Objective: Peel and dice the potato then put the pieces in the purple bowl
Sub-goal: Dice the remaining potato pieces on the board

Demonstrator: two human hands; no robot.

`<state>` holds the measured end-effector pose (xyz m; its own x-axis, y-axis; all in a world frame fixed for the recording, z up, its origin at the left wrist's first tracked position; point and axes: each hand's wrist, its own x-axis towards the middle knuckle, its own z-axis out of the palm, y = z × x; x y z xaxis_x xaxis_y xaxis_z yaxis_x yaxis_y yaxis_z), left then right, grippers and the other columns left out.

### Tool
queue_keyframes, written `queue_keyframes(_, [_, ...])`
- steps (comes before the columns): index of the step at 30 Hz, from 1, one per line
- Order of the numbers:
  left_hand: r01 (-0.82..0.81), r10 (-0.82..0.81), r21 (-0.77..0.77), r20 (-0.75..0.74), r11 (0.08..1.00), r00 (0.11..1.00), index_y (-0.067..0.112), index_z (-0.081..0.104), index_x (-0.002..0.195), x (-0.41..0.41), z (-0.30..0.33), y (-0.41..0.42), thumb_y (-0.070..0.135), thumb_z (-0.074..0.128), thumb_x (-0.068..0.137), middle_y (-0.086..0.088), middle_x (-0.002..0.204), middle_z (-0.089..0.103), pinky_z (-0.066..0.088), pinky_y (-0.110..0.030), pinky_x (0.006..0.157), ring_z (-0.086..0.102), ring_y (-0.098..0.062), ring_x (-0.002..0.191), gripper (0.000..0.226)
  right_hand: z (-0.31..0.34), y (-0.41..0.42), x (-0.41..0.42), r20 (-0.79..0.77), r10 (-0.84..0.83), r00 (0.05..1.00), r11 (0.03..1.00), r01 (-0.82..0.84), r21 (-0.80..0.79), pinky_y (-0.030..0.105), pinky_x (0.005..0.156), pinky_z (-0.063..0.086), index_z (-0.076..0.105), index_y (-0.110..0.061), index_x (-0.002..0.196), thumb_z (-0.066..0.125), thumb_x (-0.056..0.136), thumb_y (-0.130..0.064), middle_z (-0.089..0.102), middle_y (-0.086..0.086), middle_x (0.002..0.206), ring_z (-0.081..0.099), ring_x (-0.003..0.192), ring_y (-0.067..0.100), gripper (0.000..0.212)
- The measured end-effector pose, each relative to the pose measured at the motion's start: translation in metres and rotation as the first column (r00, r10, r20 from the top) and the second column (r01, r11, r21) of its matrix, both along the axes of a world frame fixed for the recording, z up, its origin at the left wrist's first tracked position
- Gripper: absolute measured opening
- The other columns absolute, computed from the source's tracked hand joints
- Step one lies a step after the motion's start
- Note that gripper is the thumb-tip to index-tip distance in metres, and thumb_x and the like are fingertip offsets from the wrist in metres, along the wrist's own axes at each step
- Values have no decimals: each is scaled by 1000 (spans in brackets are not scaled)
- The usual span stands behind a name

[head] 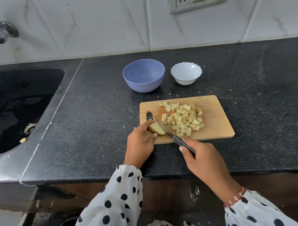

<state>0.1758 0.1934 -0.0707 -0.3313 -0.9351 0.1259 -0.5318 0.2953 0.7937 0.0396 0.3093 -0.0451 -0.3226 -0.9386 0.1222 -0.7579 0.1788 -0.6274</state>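
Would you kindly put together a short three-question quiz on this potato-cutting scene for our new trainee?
1. True or false: the purple bowl already holds diced potato.
2. Which hand grips the knife? A) left hand B) right hand C) neither
3. Fill in: the diced pieces lie in a pile on the ______.

Key
1. False: the bowl looks empty, and so does the white bowl beside it.
2. B: the left hand holds the uncut potato piece steady against the blade.
3. Cutting board.
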Motion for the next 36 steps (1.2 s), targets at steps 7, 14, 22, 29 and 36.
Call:
queue_keyframes(7, [-122,111,-104,-101,987,989,6,61,114,-5,-6,12,5,59,86,-2,98,58,39,-22,89,56,-19,95,28,-4,8,2,16,7,1000,1000,-7,8,13,43,30,54,-20,131,50,94,-30,53,-7,62,42,46,3,38])
queue_keyframes(14, [-105,100,-28,-140,994,985,11,65,111,-11,-7,9,14,69,81,11,92,58,34,-49,104,54,-4,80,31,-2,-2,6,9,4,1000,999,-4,-48,22,51,32,57,-17,128,49,95,-28,61,0,70,45,55,10,36])
queue_keyframes(22, [-55,48,-90,-80,994,996,10,64,115,-14,-8,1,18,67,82,-9,111,64,34,-23,93,53,-22,108,34,0,-11,9,-86,-13,996,1000,11,-30,25,61,37,48,-20,136,43,97,-31,68,5,92,61,83,21,40])
queue_keyframes(29, [-52,44,-158,-52,986,998,6,64,113,-12,-11,-1,14,67,82,-10,104,66,34,-21,88,54,-20,102,33,-1,-5,15,-290,16,957,999,-26,-30,16,41,18,48,-15,135,45,97,-27,66,3,70,56,58,18,40])
queue_keyframes(36, [-140,129,-114,-99,984,987,5,64,113,-14,-6,5,14,73,76,-13,101,66,40,-28,88,57,-26,100,39,-5,-7,23,-476,54,878,997,-24,70,15,36,2,67,-7,108,78,71,-18,43,-5,34,38,25,11,40])
